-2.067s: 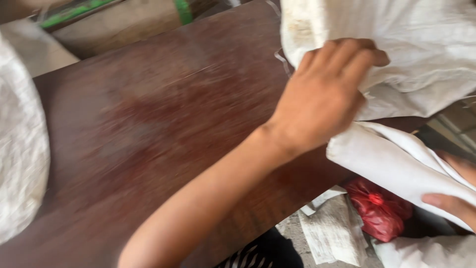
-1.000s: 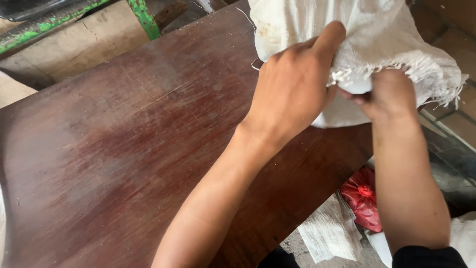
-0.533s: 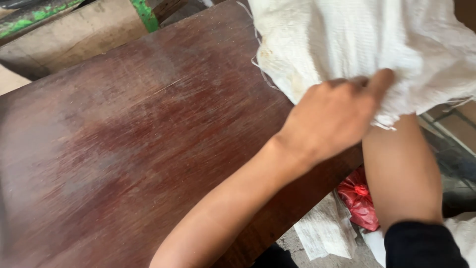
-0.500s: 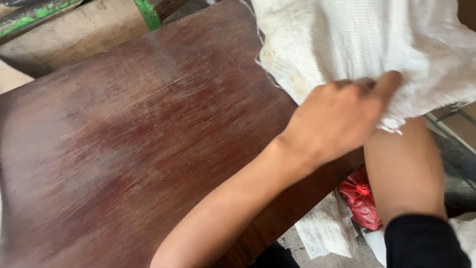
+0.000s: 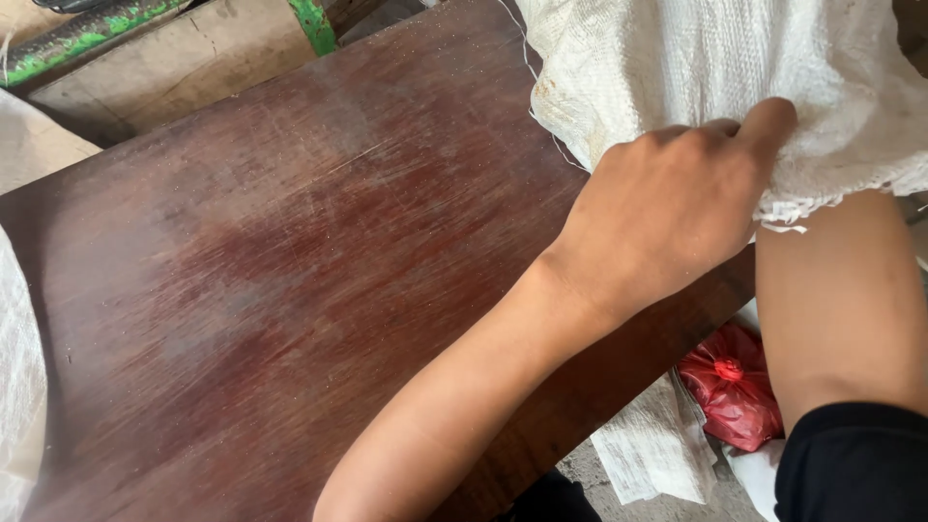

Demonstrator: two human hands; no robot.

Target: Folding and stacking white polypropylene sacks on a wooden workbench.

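Overhead, the head view looks down on a dark brown wooden table (image 5: 251, 290) with a worn, reddish patch in its middle. At its far right corner lies a white woven sack (image 5: 696, 68), bunched and wrinkled, with a frayed edge and loose threads hanging off it toward the table's near side.

The left hand (image 5: 677, 203) reaches in from the lower middle, its forearm crossing the table edge. Its fingers are curled together into the sack's frayed edge, gripping a fold of the cloth, with the thumb tip pressed on top of the weave.

The right hand is hidden under the sack; only the forearm (image 5: 841, 300) shows, rising from a black sleeve (image 5: 851, 464) into the cloth from below. Whether those fingers are spread or closed cannot be told.

Below the table's right edge, on the ground, lies a red bag (image 5: 730, 387) knotted at its top, just beside a flat piece of white woven cloth (image 5: 652, 449). At the far left edge another white sack (image 5: 19, 367) touches the table. Beyond the table's far edge stands a plank (image 5: 174, 58) with green-painted parts.
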